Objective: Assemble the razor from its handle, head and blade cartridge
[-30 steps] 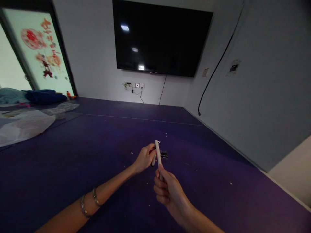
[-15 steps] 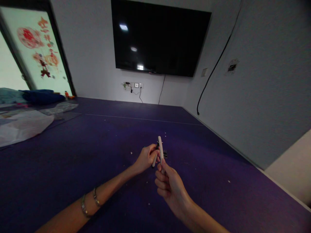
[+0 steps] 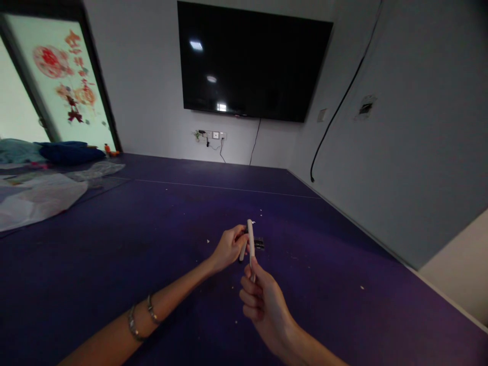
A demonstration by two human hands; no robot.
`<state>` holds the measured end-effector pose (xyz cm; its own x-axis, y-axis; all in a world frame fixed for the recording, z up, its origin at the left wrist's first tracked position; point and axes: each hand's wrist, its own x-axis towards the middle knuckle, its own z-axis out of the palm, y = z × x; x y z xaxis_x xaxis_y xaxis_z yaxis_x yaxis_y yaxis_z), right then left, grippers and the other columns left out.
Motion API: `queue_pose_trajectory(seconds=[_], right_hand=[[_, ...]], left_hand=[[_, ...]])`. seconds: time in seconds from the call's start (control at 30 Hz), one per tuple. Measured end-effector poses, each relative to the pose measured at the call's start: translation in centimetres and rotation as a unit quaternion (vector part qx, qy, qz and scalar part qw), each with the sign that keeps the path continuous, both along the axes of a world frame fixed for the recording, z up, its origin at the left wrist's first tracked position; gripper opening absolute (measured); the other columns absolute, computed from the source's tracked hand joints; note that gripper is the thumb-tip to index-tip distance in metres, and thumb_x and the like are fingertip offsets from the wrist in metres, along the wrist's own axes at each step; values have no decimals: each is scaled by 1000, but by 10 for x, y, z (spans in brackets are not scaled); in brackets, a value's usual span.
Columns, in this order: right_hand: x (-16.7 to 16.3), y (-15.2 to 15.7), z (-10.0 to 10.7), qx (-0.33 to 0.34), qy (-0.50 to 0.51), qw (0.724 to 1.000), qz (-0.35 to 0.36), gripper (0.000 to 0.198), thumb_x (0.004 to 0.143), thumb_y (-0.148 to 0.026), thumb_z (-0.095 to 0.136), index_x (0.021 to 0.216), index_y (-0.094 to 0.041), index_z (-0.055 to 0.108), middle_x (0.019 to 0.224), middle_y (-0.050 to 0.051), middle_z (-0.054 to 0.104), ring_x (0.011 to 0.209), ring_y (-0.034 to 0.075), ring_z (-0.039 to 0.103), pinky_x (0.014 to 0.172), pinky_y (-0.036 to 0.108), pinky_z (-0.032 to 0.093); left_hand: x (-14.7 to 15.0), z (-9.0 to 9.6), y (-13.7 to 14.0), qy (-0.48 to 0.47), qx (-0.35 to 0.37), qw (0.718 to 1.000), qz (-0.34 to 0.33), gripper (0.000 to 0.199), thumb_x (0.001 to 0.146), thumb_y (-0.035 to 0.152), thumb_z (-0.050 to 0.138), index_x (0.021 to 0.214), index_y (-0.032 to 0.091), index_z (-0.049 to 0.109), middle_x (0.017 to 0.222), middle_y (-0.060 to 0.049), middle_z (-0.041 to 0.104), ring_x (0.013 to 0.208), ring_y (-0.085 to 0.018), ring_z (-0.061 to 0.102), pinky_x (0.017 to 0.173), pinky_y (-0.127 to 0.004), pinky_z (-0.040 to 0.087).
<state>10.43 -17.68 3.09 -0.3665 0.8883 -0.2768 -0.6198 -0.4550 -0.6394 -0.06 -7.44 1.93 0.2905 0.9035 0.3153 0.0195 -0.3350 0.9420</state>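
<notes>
My right hand (image 3: 263, 302) is closed round the lower part of a slim white stick-like thing (image 3: 251, 239), held roughly upright. My left hand (image 3: 229, 248) pinches a second slim pale piece (image 3: 242, 252) with a dark lower end, close behind the white stick. Something dark shows at the left fingertips by the stick's upper part; its kind is too small to tell. Just right of the stick, a small black flat thing (image 3: 259, 243) in what looks like clear wrapping lies on the purple floor (image 3: 183, 315). Whether the two pale pieces touch, I cannot tell.
White crumpled plastic (image 3: 41, 198) and a dark blue cloth (image 3: 70, 152) lie at the left. Small white scraps dot the floor. A black cable (image 3: 339, 101) hangs down the right wall, and a television (image 3: 255, 61) is mounted on the far wall.
My right hand and the white stick have moved slightly down and left. My left hand has hardly moved. The view has shifted a little.
</notes>
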Motion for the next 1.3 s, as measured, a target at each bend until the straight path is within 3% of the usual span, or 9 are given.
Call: queue_pose_trajectory(seconds=[0.1,0.27,0.43,0.63,0.77,0.93,1.13,1.2,1.3], right_hand=[[3,-2,0,-23,8,1000,10,40,63,-48,69,68,-19,42,44,-12,18,38,2,8,35,17,2],[10,4,5,-10,27,1000,-11,40,62,-45,71,67,-19,42,44,-13,18,38,2,7,35,16,2],[8,0,2,-30,17,999,1,39,62,-46,70,68,-18,43,45,-12,20,38,1,9,34,15,3],[9,5,9,-15,31,999,-10,39,63,-45,70,66,-19,41,44,-13,18,38,1,7,34,15,2],[9,3,6,-25,29,999,-3,39,65,-46,68,67,-18,41,45,-12,18,38,1,8,34,15,3],[10,5,6,-16,38,999,-4,38,65,-44,69,68,-19,41,46,-12,17,38,2,7,34,15,2],[4,-3,-9,-16,11,1000,6,36,70,-49,63,72,-20,43,46,-12,17,38,3,8,35,16,3],[4,-6,-8,7,-7,1000,-4,33,72,-50,61,78,-21,45,46,-12,19,38,3,8,35,16,4],[11,-1,6,107,-34,992,-62,28,77,-48,57,85,-23,47,49,-11,24,38,3,9,35,17,6]], left_hand=[[0,0,1,-17,-13,1000,2,15,81,28,47,84,14,52,62,1,55,51,-10,55,48,-21,45],[1,2,0,-29,2,999,-14,16,80,28,49,88,15,51,66,0,57,51,-10,55,47,-21,44],[1,3,0,-26,-9,1000,-7,13,81,27,47,79,15,50,63,1,55,49,-9,53,47,-21,45],[0,2,1,-19,9,1000,-17,13,81,26,47,86,15,51,65,1,56,52,-10,55,49,-22,46],[0,-1,2,-15,1,1000,-21,13,81,28,47,79,15,51,64,1,55,52,-10,55,48,-21,45],[1,-2,1,-23,8,999,-24,14,81,27,47,86,15,52,65,1,56,52,-10,55,49,-22,45],[-3,6,1,-26,-15,999,-11,13,79,27,50,81,14,52,62,2,54,49,-10,54,48,-23,47],[-5,7,4,-39,-30,999,-9,15,78,28,51,84,15,51,64,2,55,49,-10,55,47,-24,47],[-6,7,7,-43,-72,996,-33,17,78,29,52,87,14,51,67,-1,58,50,-13,58,47,-26,48]])
